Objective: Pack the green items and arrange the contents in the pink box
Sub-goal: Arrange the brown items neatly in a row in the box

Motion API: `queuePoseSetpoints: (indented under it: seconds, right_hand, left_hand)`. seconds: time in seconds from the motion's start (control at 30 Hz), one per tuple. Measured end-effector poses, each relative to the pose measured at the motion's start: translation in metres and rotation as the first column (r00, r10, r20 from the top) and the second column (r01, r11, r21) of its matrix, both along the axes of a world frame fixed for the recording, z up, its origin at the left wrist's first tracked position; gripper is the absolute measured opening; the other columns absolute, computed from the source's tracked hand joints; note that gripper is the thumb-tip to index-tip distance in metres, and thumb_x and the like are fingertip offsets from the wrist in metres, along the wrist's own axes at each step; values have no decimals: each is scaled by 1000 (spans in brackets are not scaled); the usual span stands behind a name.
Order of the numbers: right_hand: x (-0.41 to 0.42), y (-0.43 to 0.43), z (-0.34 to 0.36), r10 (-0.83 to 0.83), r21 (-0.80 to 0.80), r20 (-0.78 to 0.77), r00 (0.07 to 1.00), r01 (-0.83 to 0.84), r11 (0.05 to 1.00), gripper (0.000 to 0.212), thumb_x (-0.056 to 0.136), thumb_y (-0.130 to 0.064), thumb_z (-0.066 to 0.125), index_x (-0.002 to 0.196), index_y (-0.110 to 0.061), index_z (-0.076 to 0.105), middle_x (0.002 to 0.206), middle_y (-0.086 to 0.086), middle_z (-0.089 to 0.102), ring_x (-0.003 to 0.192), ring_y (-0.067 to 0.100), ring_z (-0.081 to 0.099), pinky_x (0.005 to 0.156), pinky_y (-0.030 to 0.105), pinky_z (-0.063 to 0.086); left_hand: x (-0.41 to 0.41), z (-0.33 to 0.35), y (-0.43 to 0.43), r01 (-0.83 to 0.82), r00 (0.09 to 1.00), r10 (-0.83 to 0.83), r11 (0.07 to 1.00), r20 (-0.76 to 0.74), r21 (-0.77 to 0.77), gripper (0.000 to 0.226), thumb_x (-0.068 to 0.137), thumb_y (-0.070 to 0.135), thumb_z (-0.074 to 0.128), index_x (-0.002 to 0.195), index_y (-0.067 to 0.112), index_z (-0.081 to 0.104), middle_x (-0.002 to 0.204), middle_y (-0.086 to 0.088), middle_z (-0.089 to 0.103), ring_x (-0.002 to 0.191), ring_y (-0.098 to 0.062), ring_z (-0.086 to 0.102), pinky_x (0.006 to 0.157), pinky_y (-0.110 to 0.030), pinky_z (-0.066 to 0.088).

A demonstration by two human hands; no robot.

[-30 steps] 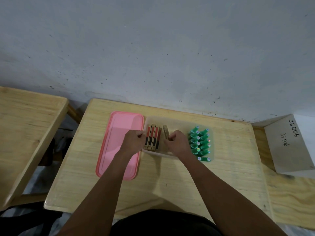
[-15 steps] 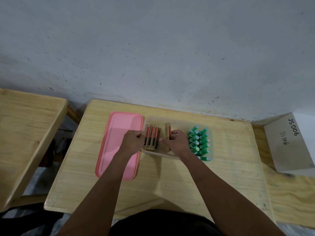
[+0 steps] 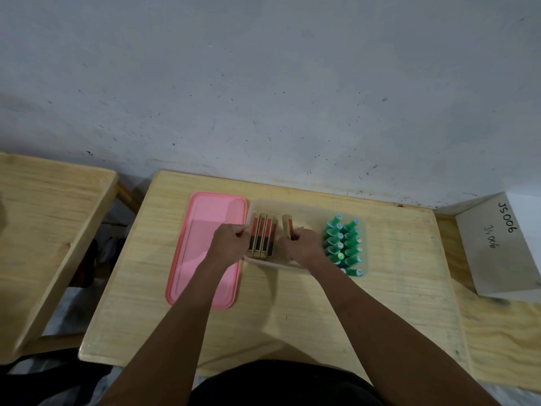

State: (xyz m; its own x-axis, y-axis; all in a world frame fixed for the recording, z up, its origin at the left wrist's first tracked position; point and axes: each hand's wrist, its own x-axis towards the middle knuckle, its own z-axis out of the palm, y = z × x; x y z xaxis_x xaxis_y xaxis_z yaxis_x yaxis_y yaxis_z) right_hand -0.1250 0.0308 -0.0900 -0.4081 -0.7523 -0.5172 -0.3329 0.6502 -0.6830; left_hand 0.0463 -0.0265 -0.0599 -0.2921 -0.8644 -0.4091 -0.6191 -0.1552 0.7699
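A translucent box (image 3: 307,210) sits mid-table, its pink lid (image 3: 205,247) flat beside it on the left. Inside, at the right end, several green tubes (image 3: 344,244) lie in two rows. At the left end stand slim tan cartons with red and black panels (image 3: 262,237). My left hand (image 3: 229,243) grips the box's left wall beside those cartons. My right hand (image 3: 304,244) holds one more tan carton (image 3: 287,225), tilted upright in the middle of the box.
A white block marked JS006 (image 3: 503,244) rests at the table's right edge. A second wooden table (image 3: 44,230) stands to the left across a gap. The grey wall (image 3: 263,83) runs right behind the table.
The carton in my right hand has been raised and turned, so its red face shows; it has shifted slightly left toward the standing cartons. My left hand stays on the box wall.
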Motion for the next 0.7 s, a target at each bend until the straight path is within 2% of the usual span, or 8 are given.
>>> queuePoseSetpoints:
  seconds: [0.13, 0.23, 0.3, 0.37, 0.5, 0.6, 0.7]
  right_hand:
    - [4, -8, -3, 84, 20, -50, 995, -84, 996, 21, 92, -33, 62, 83, -15, 68, 64, -2, 57, 58, 12, 53, 58, 25, 44]
    - [8, -13, -2, 127, 73, -44, 991, -124, 990, 31, 94, -35, 56, 82, -11, 71, 68, 2, 62, 60, 13, 55, 59, 27, 45]
    - [11, -14, -4, 136, 94, -37, 990, -132, 987, 38, 94, -36, 52, 77, -7, 71, 72, 8, 67, 65, 20, 60, 71, 37, 52]
    - [13, -14, -5, 134, 93, -25, 991, -131, 987, 40, 94, -35, 51, 81, -5, 73, 77, 12, 71, 71, 25, 64, 79, 42, 54]
    - [13, -14, -9, 143, 75, -13, 990, -141, 987, 37, 98, -32, 50, 94, -5, 75, 91, 15, 73, 80, 25, 66, 84, 39, 52]
    - [13, -16, -12, 47, 48, 15, 999, -48, 998, 33, 95, -36, 57, 102, -10, 76, 93, 10, 75, 87, 24, 70, 89, 41, 54]
    - [13, -16, -13, -21, 1, 28, 999, 21, 1000, 32, 93, -35, 62, 105, -10, 75, 92, 8, 76, 80, 18, 68, 84, 33, 54]
  left_hand:
    - [0, 1, 0, 10, 1000, -10, 1000, 9, 1, 34, 98, 13, 46, 129, 4, 55, 82, -7, 65, 48, -6, 48, 37, -5, 34]
    - [0, 1, 0, 10, 1000, -10, 1000, 9, 2, 33, 98, 13, 47, 129, 4, 56, 80, -6, 65, 47, -7, 48, 38, -7, 36]
    - [0, 1, 0, 6, 1000, -6, 1000, 9, 1, 33, 98, 13, 47, 128, 4, 56, 82, -8, 66, 45, -7, 46, 36, -6, 34]
    - [0, 2, -1, 6, 1000, -6, 1000, 4, 2, 33, 98, 13, 47, 129, 4, 56, 84, -8, 66, 44, -6, 45, 36, -6, 34]
    - [0, 1, 0, 9, 1000, -9, 1000, 8, 11, 33, 98, 13, 46, 128, 5, 56, 90, -9, 69, 47, -6, 49, 40, -9, 36]
    - [0, -1, -1, 9, 1000, -9, 1000, 17, 7, 34, 98, 14, 46, 130, 6, 55, 101, -13, 70, 48, -6, 48, 41, -9, 35]
    - [1, -2, -1, 8, 1000, -8, 1000, 13, 2, 35, 98, 14, 46, 131, 6, 55, 101, -14, 71, 47, -5, 48, 42, -9, 36]
